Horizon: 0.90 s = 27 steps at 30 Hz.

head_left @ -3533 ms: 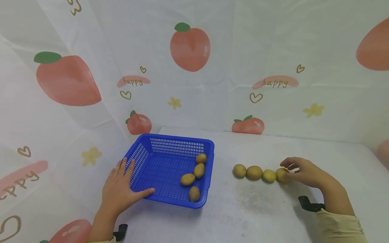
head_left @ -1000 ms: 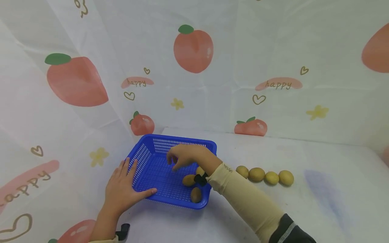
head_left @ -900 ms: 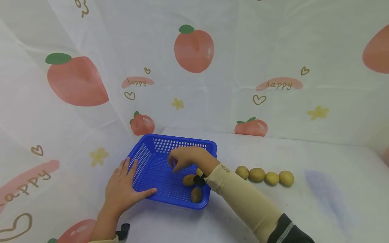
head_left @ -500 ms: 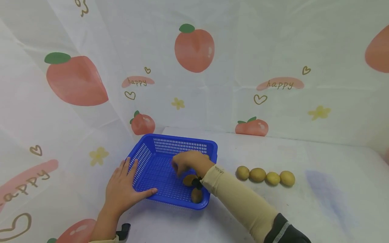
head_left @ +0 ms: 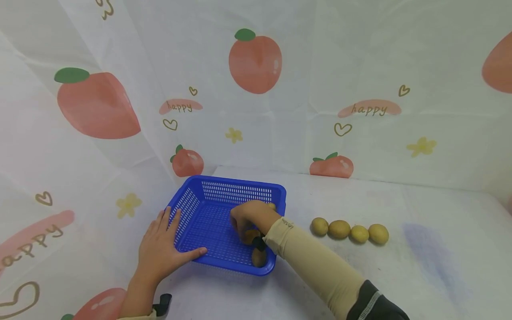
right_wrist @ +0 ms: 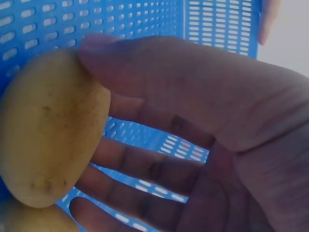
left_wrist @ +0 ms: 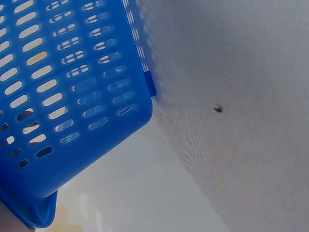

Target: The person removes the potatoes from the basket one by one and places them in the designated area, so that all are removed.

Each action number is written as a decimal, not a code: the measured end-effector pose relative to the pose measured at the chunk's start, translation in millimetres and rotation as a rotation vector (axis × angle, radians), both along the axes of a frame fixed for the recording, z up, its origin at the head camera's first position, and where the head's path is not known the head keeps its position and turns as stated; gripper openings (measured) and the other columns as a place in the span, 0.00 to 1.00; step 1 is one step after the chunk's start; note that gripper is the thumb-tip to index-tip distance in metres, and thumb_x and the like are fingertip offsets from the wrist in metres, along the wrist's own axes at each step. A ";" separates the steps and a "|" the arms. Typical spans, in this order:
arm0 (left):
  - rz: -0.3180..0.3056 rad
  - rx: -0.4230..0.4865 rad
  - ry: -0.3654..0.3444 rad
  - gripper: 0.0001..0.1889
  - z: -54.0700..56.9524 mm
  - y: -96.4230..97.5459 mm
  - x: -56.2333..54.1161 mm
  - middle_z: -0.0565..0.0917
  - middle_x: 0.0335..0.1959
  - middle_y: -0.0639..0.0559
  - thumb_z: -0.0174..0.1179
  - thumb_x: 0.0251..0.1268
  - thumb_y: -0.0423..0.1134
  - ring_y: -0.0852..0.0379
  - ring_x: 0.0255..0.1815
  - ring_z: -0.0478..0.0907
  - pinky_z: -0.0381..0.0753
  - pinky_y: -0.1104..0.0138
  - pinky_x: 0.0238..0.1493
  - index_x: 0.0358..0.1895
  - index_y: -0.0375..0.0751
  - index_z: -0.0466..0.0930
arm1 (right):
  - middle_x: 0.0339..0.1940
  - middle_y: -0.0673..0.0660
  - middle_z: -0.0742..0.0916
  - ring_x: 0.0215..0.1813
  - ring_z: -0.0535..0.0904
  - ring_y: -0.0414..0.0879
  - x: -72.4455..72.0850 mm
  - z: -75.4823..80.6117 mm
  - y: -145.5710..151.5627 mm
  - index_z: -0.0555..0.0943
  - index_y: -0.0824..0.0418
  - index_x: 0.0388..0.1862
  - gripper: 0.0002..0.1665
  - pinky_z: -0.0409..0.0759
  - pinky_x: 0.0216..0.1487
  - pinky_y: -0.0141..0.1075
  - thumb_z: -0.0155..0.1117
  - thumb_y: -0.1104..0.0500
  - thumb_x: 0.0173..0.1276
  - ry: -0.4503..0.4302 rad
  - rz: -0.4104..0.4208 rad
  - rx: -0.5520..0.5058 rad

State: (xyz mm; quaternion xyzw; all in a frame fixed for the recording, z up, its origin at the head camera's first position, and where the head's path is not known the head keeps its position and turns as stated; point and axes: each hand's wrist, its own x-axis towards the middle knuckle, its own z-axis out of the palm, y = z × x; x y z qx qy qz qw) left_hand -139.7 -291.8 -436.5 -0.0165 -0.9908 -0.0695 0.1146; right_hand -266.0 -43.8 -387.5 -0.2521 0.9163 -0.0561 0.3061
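A blue perforated plastic basket (head_left: 224, 266) holds several potatoes by its right side. My right hand (head_left: 254, 217) reaches down into it and, in the right wrist view, pinches a potato (right_wrist: 53, 130) between the thumb and the fingers behind it. Below that one, part of another potato (right_wrist: 36, 217) shows. A darker potato (head_left: 259, 257) lies in the front right corner, and one more potato (head_left: 272, 206) peeks out past my hand. With fingers spread straight, my left hand (head_left: 160, 244) rests on the basket's left rim. The left wrist view shows mostly the basket's outer wall (left_wrist: 96, 130).
To the right of the basket, several potatoes (head_left: 339, 229) form a row on the white-covered table (head_left: 352, 284). A white cloth (head_left: 296, 89) printed with fruit hangs behind and along the left. My right forearm passes over the basket's right rim.
My right hand has left the rightmost potato of the row and crossed left into the basket. Over the last second it has lowered onto a potato there. The left hand stays on the rim.
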 end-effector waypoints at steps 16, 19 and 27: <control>0.000 0.003 0.014 0.73 -1.5 0.0 0.5 0.54 0.85 0.27 0.65 0.44 0.85 0.27 0.86 0.51 0.56 0.31 0.82 0.85 0.34 0.54 | 0.36 0.47 0.89 0.43 0.83 0.46 -0.6 -2.4 -0.6 0.89 0.45 0.29 0.12 0.87 0.43 0.42 0.86 0.59 0.56 -0.034 0.165 0.043; -0.003 0.004 0.018 0.73 -2.1 -0.5 0.7 0.54 0.85 0.27 0.65 0.44 0.85 0.27 0.85 0.52 0.56 0.31 0.81 0.85 0.33 0.55 | 0.36 0.45 0.89 0.44 0.82 0.47 1.1 -1.1 -0.4 0.89 0.42 0.28 0.14 0.82 0.47 0.49 0.87 0.59 0.53 -0.025 0.127 0.060; -0.003 0.003 0.011 0.73 -0.3 -0.8 0.4 0.53 0.86 0.27 0.65 0.44 0.85 0.27 0.86 0.51 0.55 0.32 0.82 0.85 0.34 0.54 | 0.35 0.44 0.89 0.44 0.83 0.46 2.1 -1.5 0.1 0.89 0.41 0.28 0.14 0.84 0.44 0.46 0.86 0.60 0.55 0.001 0.160 0.072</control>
